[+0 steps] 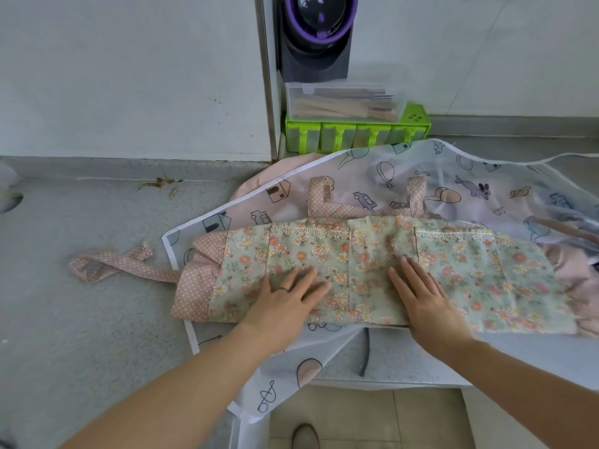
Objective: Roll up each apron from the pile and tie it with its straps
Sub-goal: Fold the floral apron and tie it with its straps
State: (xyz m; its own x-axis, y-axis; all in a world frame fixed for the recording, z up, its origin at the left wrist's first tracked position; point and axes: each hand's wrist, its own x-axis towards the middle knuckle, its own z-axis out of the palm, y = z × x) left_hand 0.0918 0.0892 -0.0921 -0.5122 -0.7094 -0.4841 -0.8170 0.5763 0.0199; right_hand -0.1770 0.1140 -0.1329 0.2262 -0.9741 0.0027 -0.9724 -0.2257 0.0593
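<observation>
A green floral apron (479, 280) with pink dotted trim and lace pocket edges lies folded into a long band across the counter. My left hand (285, 296) presses flat on its left-middle part, fingers straight. My right hand (421, 293) presses flat just right of the middle. A pink dotted strap (120, 265) trails off the apron's left end onto the counter. Two pink strap loops (319, 196) stick up behind the band. Under it lies a white translucent apron (389, 176) printed with houses, cars and balloons.
The grey counter (97, 319) runs left; its front edge drops to a tiled floor (372, 416) with a shoe (304, 435). At the back stand a green spice rack (356, 134), a clear box of utensils (343, 102) and a dark purple appliance (317, 37).
</observation>
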